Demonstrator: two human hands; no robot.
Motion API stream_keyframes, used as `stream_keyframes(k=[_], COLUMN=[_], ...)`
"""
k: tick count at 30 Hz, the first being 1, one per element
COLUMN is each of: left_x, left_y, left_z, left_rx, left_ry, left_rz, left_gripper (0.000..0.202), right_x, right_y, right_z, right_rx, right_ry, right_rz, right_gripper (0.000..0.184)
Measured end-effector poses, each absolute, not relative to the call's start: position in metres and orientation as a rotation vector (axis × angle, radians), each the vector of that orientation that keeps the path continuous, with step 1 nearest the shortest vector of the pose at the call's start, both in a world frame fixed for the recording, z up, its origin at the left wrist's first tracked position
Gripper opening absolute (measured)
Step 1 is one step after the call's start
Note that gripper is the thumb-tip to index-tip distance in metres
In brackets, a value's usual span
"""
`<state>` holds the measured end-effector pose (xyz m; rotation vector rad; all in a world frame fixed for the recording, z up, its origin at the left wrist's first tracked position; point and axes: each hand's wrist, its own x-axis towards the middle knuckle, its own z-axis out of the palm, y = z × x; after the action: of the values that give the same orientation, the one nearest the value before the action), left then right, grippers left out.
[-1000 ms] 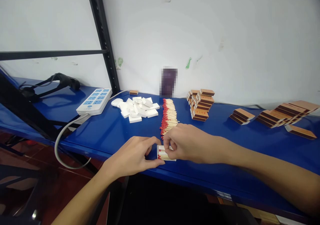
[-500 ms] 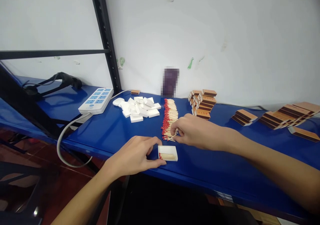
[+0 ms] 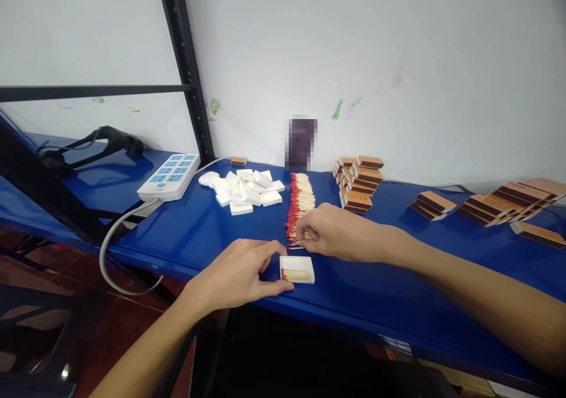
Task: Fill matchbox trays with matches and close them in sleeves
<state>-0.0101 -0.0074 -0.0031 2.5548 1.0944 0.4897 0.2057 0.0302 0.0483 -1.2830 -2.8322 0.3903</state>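
Near the table's front edge, a small white matchbox tray [image 3: 305,262] lies with several red-headed matches in its near side. My left hand [image 3: 245,271] steadies this tray at its left end, thumb at the near corner and index finger at the far one. Just beyond it, a long row of red-headed matches [image 3: 303,194] runs back toward the wall, heads to the left. My right hand [image 3: 331,230] is at the near end of that row, thumb and fingers pinched on a match; the fingertips are partly hidden.
White empty trays [image 3: 247,191] lie in a heap left of the matches. Brown matchbox sleeves [image 3: 365,183] are stacked behind my right hand, with more sleeves [image 3: 508,203] farther right. A power strip [image 3: 170,177] and a black shelf post [image 3: 190,68] stand at left.
My right hand has shifted slightly left over the near end of the match row. My left hand and the tray stay in place.
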Motion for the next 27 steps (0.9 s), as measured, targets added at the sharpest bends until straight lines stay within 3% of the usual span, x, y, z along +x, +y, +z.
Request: stream_keyframes(k=[17,23,27], left_x=[-0.010,-0.010,-0.009], left_y=[-0.008,-0.008,-0.008], left_z=[-0.004,-0.003,0.000], left_rx=[2.574,2.577,2.579], left_ry=[1.067,1.082,1.071], left_rz=[0.490,0.488,0.461], left_gripper=[0.035,0.033,0.031], right_x=[0.210,0.203,0.197], right_y=[0.027,0.012,0.004], right_z=[0.055,0.054,0.042], right_rx=[-1.217,-1.070,-1.109], right_ry=[-2.965,-2.888,-2.917], right_rz=[0.495,0.697,0.606], right_gripper=[0.010,0.010,0.012])
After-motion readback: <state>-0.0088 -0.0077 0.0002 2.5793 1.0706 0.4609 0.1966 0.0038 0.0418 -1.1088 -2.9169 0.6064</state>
